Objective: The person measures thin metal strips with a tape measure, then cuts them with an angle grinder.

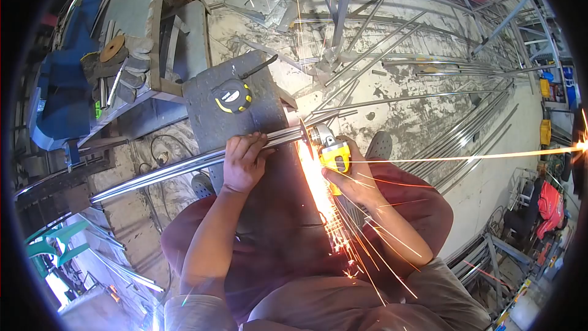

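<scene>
My right hand (353, 178) is wrapped round a yellow angle grinder (334, 151). Its disc (303, 130) meets a bundle of thin metal tubes (184, 166), and a bright stream of sparks (324, 199) pours down toward my lap. With closed fingers, my left hand (245, 159) grips the tubes a little left of the disc. The tubes lie across a dark worn block (205, 101) in front of me. On that block, beyond my left hand, rests a black and yellow tape measure (233, 96).
Long metal tubes (462, 125) lie on the stained floor at the right. A welded metal frame (343, 6) stands at the back. Gloves (133, 73) and a brown disc (112, 49) sit on a bench at the left. A red bag (550, 208) is at the far right.
</scene>
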A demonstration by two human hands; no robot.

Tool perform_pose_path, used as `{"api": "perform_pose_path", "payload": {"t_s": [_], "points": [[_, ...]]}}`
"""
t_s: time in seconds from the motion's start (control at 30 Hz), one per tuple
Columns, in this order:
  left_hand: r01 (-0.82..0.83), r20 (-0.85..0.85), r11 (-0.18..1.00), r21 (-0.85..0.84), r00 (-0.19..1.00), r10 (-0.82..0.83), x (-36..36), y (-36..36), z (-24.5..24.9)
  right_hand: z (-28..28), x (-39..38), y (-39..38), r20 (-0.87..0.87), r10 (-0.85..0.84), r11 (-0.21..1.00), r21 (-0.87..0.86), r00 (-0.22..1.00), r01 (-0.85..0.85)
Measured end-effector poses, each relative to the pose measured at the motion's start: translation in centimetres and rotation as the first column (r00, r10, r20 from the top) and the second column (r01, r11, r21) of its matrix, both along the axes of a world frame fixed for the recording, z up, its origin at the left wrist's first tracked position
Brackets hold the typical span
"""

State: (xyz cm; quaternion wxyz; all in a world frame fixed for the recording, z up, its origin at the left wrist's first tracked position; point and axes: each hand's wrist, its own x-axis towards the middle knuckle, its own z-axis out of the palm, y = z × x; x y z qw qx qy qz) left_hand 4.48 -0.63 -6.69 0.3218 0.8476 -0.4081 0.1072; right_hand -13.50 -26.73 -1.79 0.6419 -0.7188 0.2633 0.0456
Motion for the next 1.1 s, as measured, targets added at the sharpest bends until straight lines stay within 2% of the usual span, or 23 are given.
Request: {"api": "perform_pose_path", "payload": {"t_s": [0.07, 0.17, 0.37, 0.47, 0.57, 0.67, 0.77, 0.9, 1.1], "points": [[0.0, -0.001, 1.0, 0.0, 1.0, 0.0, 0.0, 0.0, 0.0, -0.1, 0.0, -0.2, 0.012, 0.035, 0.997, -0.074, 0.999, -0.034], [0.004, 0.003, 1.0, 0.009, 1.0, -0.004, 0.0, 0.1, 0.0, 0.0, 0.0, -0.2, -0.135, -0.011, 1.0, 0.013, 0.991, 0.013], [0.016, -0.003, 1.0, -0.001, 1.0, -0.016, -0.1, 0.0, 0.2, 0.8, 0.4, -0.3, -0.066, -0.024, 1.0, -0.004, 0.998, 0.024], [0.018, 0.0, 1.0, 0.01, 1.0, -0.018, 0.0, 0.1, 0.3, 1.2, 0.7, -0.5, -0.068, -0.004, 0.999, -0.035, 0.998, 0.002], [0.011, -0.007, 1.0, 0.008, 1.0, -0.01, 0.0, 0.0, 0.1, 0.6, 0.4, -0.8, -0.121, 0.025, 0.999, 0.024, 0.992, -0.022], [-0.005, -0.026, 1.0, 0.016, 1.0, 0.006, 0.0, 0.1, 0.2, 1.0, 0.2, -0.8, -0.086, 0.027, 0.995, -0.089, 0.996, -0.035], [-0.028, -0.03, 0.999, 0.035, 0.999, 0.029, 0.1, -0.1, 0.5, 1.7, 0.2, -1.2, -0.066, -0.019, 0.998, 0.063, 0.998, 0.023], [-0.052, -0.031, 0.998, 0.045, 0.998, 0.053, 0.0, -0.4, 1.2, 2.3, 0.5, -1.6, -0.078, -0.022, 0.995, 0.093, 0.997, 0.029], [-0.055, -0.039, 0.995, 0.084, 0.998, 0.058, -0.1, -0.4, 0.8, 1.8, 0.4, -1.1, -0.091, 0.002, 1.0, -0.004, 0.996, -0.002]]}}
